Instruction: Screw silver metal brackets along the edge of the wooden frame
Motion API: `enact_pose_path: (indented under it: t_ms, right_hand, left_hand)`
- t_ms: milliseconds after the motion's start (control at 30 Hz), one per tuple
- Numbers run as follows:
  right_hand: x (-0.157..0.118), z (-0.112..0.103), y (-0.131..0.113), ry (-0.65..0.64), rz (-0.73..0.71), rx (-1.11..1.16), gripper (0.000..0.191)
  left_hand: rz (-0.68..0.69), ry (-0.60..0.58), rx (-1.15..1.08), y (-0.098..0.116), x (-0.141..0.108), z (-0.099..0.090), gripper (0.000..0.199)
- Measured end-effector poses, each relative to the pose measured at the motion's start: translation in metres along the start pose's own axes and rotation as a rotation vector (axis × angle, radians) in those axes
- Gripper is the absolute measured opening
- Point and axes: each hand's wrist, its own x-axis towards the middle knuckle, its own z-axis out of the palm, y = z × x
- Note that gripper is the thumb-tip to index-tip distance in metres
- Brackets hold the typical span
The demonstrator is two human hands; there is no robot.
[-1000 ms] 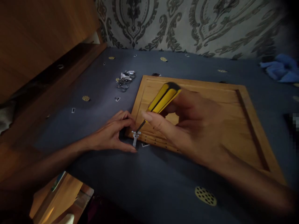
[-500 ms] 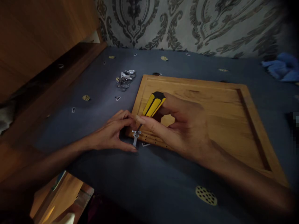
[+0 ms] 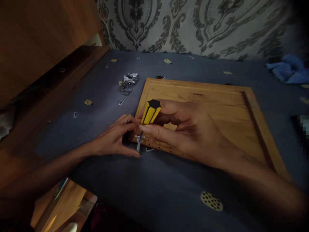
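Holds the yellow-and-black screwdriver (image 3: 151,112) pinched in the right hand (image 3: 190,130), pointed down at the metal fitting (image 3: 139,141) at the near-left corner of the wooden panel (image 3: 217,100), and curves the left hand (image 3: 117,138) in a wide C partly around the fitting over the dark blue tablecloth (image 3: 154,190).

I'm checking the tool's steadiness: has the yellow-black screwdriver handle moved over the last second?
Yes: against the rectangular brown wooden panel, the yellow-black screwdriver handle has swung left, toward the panel's near-left corner, and stands steeper.
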Motion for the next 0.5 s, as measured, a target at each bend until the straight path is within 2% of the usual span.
enact_pose_path:
  t_ms: [167,333,433,500]
  right_hand:
    - [-0.005,0.011,0.006,0.229,-0.166,-0.225,0.035]
    - [-0.002,0.009,-0.014,0.462,-0.146,-0.09,0.039]
    - [-0.001,0.006,-0.015,0.476,-0.099,-0.122,0.039]
    - [-0.001,0.008,-0.007,0.403,-0.088,-0.115,0.038]
  left_hand:
    - [-0.012,-0.007,-0.001,-0.001,0.001,0.001,0.056]
    - [-0.004,-0.015,0.013,0.0,0.0,0.0,0.055]
    - [-0.004,-0.02,0.032,0.0,0.0,-0.001,0.052]
    - [-0.007,-0.016,0.04,0.0,0.0,-0.001,0.052]
